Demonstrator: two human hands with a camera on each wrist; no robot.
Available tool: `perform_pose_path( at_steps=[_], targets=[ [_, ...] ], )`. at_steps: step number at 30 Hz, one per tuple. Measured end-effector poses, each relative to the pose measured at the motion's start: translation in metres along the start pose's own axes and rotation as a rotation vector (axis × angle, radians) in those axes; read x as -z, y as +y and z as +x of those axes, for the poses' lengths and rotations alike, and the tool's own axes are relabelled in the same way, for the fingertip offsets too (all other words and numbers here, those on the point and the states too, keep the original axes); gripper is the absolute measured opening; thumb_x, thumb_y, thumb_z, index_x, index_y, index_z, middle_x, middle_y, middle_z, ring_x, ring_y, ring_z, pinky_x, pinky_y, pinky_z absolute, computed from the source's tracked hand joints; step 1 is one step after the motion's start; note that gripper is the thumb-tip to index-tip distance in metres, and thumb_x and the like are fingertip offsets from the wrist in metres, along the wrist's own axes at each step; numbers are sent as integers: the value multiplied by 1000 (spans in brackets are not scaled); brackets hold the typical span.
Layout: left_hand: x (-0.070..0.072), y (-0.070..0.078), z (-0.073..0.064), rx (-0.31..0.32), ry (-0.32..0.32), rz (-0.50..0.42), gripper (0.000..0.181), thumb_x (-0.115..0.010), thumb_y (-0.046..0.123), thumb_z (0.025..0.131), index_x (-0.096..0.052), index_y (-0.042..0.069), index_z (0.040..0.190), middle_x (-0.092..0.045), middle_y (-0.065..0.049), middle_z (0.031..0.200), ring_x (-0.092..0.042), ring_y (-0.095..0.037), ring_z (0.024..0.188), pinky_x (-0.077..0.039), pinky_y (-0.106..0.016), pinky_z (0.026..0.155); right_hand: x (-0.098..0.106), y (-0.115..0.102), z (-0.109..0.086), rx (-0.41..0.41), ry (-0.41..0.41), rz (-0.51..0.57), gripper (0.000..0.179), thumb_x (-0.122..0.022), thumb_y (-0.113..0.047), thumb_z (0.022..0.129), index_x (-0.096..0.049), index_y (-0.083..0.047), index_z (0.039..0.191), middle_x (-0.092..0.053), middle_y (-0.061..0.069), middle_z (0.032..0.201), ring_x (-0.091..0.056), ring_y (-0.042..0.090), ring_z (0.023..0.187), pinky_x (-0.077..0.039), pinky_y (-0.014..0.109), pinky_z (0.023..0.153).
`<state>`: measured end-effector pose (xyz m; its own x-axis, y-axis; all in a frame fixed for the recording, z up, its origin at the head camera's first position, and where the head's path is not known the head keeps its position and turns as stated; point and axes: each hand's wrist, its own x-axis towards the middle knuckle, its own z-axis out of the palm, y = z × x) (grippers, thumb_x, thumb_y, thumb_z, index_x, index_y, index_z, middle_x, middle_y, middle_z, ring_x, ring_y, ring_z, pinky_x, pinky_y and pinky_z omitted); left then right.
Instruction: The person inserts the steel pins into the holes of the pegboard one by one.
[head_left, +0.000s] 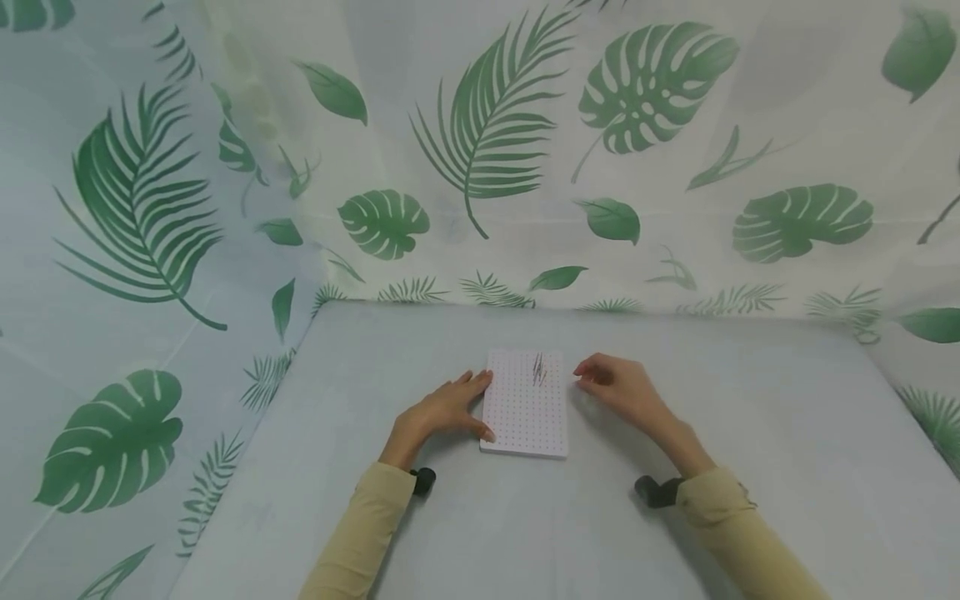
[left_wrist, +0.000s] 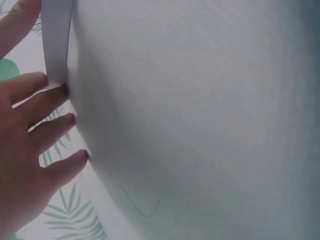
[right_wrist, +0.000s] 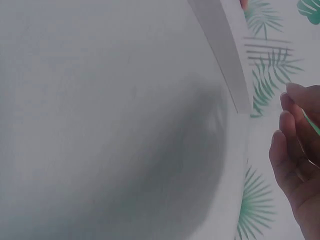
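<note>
A white pegboard (head_left: 522,417) with rows of small holes lies on the table in the head view. Several thin dark pins (head_left: 538,369) stand in its upper right part; the right wrist view shows these pins (right_wrist: 269,48) side-on. My left hand (head_left: 442,410) rests spread along the board's left side, thumb at the near corner and fingertips at the upper edge. Just right of the board, my right hand (head_left: 622,387) hovers with bent fingers, thumb and index tips close together. Nothing shows between those tips in the right wrist view.
The board lies on a pale grey table (head_left: 675,517). Behind and to the left hang white curtains (head_left: 517,250) with green leaf prints. Each wrist carries a dark camera mount (head_left: 658,492).
</note>
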<state>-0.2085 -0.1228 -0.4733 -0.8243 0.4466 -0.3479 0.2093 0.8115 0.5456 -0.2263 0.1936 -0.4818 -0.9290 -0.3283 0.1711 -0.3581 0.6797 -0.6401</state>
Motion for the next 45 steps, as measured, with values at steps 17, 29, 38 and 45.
perform_pose_path(
  at_steps=[17,29,38,45],
  targets=[
    [1,1,0,5,21,-4,107,-88,37,81,-26,11,164,-24,-7,171,-15,-29,160,-16,-51,131,40,34,-43,11,-2,-136,8,-75,-6,90,-76,-9,97,-74,2,88,-65,14,79,-55,28,66],
    [-2,2,-1,14,13,15,107,-87,38,81,-26,9,164,-24,-10,171,-16,-31,160,-17,-53,130,60,60,-65,-18,-30,-146,11,-77,-8,89,-77,-7,99,-75,0,91,-64,8,80,-56,26,69],
    [0,3,0,11,20,8,106,-88,36,81,-26,11,164,-24,-9,171,-16,-31,160,-16,-52,130,69,77,-71,-107,-111,-150,30,-82,-15,86,-73,-8,114,-74,4,97,-69,24,92,-58,35,77],
    [-4,1,0,18,21,-8,107,-88,37,80,-26,11,164,-23,-7,171,-14,-29,160,-15,-51,131,74,78,-74,-74,-162,-133,57,-88,-22,80,-67,-4,129,-71,7,102,-67,29,98,-56,45,84]
  ],
)
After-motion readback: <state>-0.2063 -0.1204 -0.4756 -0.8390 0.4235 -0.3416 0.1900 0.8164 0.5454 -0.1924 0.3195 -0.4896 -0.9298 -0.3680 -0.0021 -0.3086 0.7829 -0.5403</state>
